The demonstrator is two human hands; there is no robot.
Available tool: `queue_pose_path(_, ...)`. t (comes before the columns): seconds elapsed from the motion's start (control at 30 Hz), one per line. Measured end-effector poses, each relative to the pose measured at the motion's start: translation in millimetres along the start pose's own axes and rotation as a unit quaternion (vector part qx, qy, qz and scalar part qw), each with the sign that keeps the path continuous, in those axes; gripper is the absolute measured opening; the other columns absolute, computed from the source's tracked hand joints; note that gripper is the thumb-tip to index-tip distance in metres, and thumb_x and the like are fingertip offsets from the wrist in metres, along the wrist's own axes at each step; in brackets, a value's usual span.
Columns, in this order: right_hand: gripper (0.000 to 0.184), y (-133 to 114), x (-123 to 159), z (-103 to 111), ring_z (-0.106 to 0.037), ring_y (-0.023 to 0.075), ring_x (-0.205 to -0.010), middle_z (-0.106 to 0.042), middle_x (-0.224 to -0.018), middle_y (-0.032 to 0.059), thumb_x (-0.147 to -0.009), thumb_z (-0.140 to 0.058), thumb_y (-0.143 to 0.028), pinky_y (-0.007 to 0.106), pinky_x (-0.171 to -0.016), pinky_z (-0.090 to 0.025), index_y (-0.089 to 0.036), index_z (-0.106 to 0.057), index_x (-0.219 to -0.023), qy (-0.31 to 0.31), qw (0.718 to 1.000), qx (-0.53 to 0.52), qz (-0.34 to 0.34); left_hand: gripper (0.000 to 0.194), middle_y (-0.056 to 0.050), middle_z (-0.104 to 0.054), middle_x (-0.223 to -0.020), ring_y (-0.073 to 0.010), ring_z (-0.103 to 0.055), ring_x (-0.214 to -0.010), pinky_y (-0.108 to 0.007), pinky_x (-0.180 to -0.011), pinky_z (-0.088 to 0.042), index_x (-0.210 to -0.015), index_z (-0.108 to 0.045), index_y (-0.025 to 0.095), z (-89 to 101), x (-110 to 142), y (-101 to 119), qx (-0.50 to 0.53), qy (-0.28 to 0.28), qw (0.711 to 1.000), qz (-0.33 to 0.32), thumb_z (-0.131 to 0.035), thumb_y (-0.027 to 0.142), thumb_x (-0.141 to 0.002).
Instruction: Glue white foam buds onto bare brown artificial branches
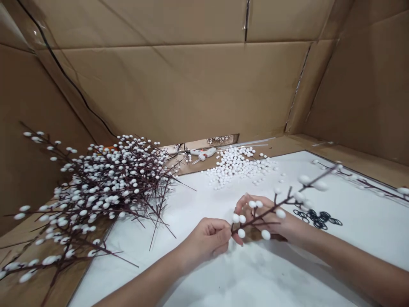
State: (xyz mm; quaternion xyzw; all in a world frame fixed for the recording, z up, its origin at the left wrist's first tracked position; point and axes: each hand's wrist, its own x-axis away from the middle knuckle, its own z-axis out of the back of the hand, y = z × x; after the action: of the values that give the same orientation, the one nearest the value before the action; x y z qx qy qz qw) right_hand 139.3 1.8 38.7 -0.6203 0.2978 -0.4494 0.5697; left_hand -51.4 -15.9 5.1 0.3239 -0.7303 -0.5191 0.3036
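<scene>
Berry branch (265, 211) was held above the white sheet (198, 204) by both hands, its lower end near the middle of the sheet and its tip pointing up and to the right. Stem dark brown, forked into short twigs; roughly a dozen white oval berries were visible on it.

Left hand (204, 241): narrow pinch, fingertips closed on the lower end of the stem. Right hand (255, 217): fingers curled narrowly, holding the stem a little farther along, with several berries just in front of them. The two hands were just beside each other.

Black rings (318, 218) lay in a loose scatter on the sheet, just below the upper part of the branch. A second branch (364, 181) lay along the far right edge of the sheet. Loose foam balls (236, 164) formed a wide patch at the far edge of the sheet and spilled onto the cardboard beyond it. A glue gun (203, 154) rested behind them on its side, as far as could be seen, with long glue sticks (249, 143) lying to its right. A large pile of finished-looking berry branches (96, 187) lay to the left, partly over the sheet. Cardboard walls (159, 85) stood around the bench on the far and side edges.
</scene>
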Motion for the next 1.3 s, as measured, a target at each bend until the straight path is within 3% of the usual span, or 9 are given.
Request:
queue_pose_path(0.2,0.041,-6,-9,5,-0.010,0.0022,-0.037,-0.025,-0.049,-0.0108,-0.071,-0.055,-0.057,0.015,-0.035,-0.006,-0.020,-0.039,-0.066,0.049,0.991,-0.100,-0.080,0.041,0.001,-0.061,-0.044,-0.0074,-0.044,-0.032,-0.017,-0.035,-0.028,-0.075,-0.051,0.017,1.0,-5,-5,0.055,0.030,0.998,-0.030,-0.069,0.051,-0.061)
queue_pose_path(0.33,0.042,-2,-10,9,-0.009,0.0031,-0.039,-0.024,-0.051,-0.0102,-0.075,-0.050,-0.058,0.015,-0.033,-0.005,-0.019,-0.040,-0.064,0.006,0.992,-0.114,-0.060,0.041,-0.002,-0.067,-0.054,-0.0095,-0.054,-0.039,-0.018,-0.043,-0.038,-0.087,-0.055,0.015,-0.7,-3,0,0.110,0.058,0.991,-0.044,-0.072,0.043,-0.063)
queue_pose_path(0.47,0.047,-1,-9,10,-0.011,0.0026,-0.039,-0.025,-0.053,-0.0095,-0.077,-0.045,-0.063,0.015,-0.033,-0.006,-0.018,-0.041,-0.063,-0.034,0.993,-0.100,-0.055,0.060,-0.001,-0.067,-0.054,-0.0109,-0.056,-0.040,-0.019,-0.045,-0.041,-0.113,-0.051,0.016,-1.2,-1,5,0.150,0.067,0.986,-0.037,-0.074,0.038,-0.061)
queue_pose_path(0.6,0.046,4,-10,3,-0.012,0.0017,-0.036,-0.029,-0.052,-0.0108,-0.071,-0.053,-0.063,0.016,-0.031,-0.007,-0.019,-0.051,-0.085,-0.058,0.996,-0.065,-0.016,0.048,-0.002,-0.066,-0.053,-0.0106,-0.058,-0.041,-0.019,-0.046,-0.041,-0.104,-0.057,0.014,-2.1,0,6,0.143,0.069,0.987,-0.031,-0.072,0.037,-0.064)
queue_pose_path(0.73,0.054,11,-10,-12,-0.023,0.0036,-0.035,-0.032,-0.044,-0.0119,-0.069,-0.058,-0.061,0.018,-0.035,-0.018,-0.018,-0.049,-0.100,-0.065,0.991,-0.066,0.098,0.053,-0.003,-0.068,-0.055,-0.0129,-0.060,-0.043,-0.021,-0.048,-0.045,-0.104,-0.054,0.015,-5.2,-1,4,0.118,0.065,0.990,-0.038,-0.074,0.039,-0.061)
queue_pose_path(0.87,0.048,9,-5,-26,-0.029,0.0048,-0.037,-0.036,-0.044,-0.0098,-0.070,-0.058,-0.059,0.020,-0.038,-0.020,-0.016,-0.051,-0.089,-0.015,0.993,-0.060,0.100,0.056,-0.005,-0.070,-0.058,-0.0140,-0.061,-0.045,-0.024,-0.049,-0.047,-0.104,-0.051,0.016,-5.9,-4,-5,0.094,0.052,0.993,-0.043,-0.074,0.041,-0.060)
queue_pose_path(1.03,0.041,6,-1,-30,-0.037,0.0061,-0.043,-0.043,-0.051,-0.0055,-0.076,-0.052,-0.056,0.020,-0.042,-0.023,-0.015,-0.051,-0.079,-0.093,0.988,-0.077,0.097,0.061,-0.008,-0.068,-0.078,-0.0202,-0.064,-0.067,-0.029,-0.058,-0.049,-0.102,-0.054,0.016,-5.5,-4,-5,0.085,0.013,0.994,-0.072,-0.077,0.043,-0.053)
queue_pose_path(1.13,0.038,8,1,-28,-0.029,0.0048,-0.046,-0.044,-0.058,-0.0045,-0.080,-0.050,-0.053,0.020,-0.043,-0.021,-0.015,-0.053,-0.080,-0.093,0.991,-0.031,0.096,0.053,-0.008,-0.062,-0.092,-0.0213,-0.061,-0.078,-0.032,-0.063,-0.049,-0.105,-0.058,0.018,-7.4,0,8,0.101,0.052,0.991,-0.074,-0.066,0.052,-0.065)
queue_pose_path(1.3,0.034,16,3,-28,-0.031,0.0073,-0.053,-0.042,-0.061,-0.0045,-0.080,-0.051,-0.050,0.021,-0.047,-0.021,-0.016,-0.057,-0.081,-0.067,0.986,0.116,0.100,0.024,-0.002,-0.058,-0.076,-0.0133,-0.055,-0.071,-0.021,-0.062,-0.042,-0.081,-0.065,0.017,-14.3,2,24,0.103,0.154,0.981,-0.052,-0.065,0.039,-0.071)
